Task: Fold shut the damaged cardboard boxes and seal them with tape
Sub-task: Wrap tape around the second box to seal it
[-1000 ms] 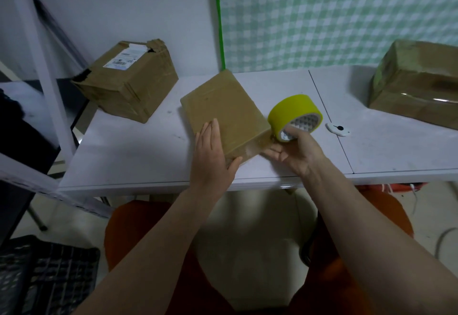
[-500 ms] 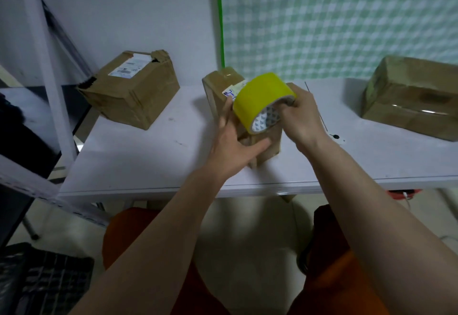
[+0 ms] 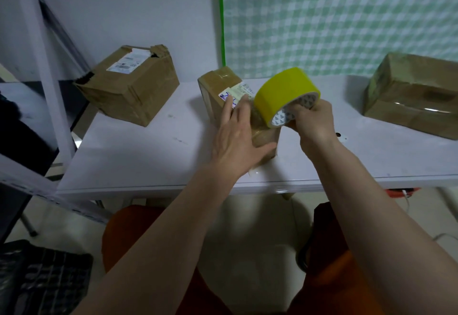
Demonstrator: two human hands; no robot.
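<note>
The taping step is in hand on the small box (image 3: 224,86), which stands near the middle of the tabletop (image 3: 138,156), close to its front edge. The left hand (image 3: 239,138) lies against the near side of this box with fingers straight and spread, thumb hooked round the lower corner, bracing it in place and pressing on clear tape that already sheens there. The right hand (image 3: 311,122) grips the yellow tape roll (image 3: 285,94), fingers curled into its core, and holds it just above the top right edge of the box. A strip seems to run from the roll down to the cardboard, though where it sticks is hard to make out.

By my reading, the small box is folded shut and being wrapped, not yet finished. The next move calls for drawing the roll across the top with steady tension while the left hand keeps the box from sliding or tipping, then smoothing the strip flat and cutting it; a small white object (image 3: 341,136) beside the right wrist may be a cutter, but it is too hidden to tell.

Two more boxes wait: a crumpled box (image 3: 128,86) with a torn label at the back left, and a large box (image 3: 416,96) at the right with tape glinting on it.
</note>
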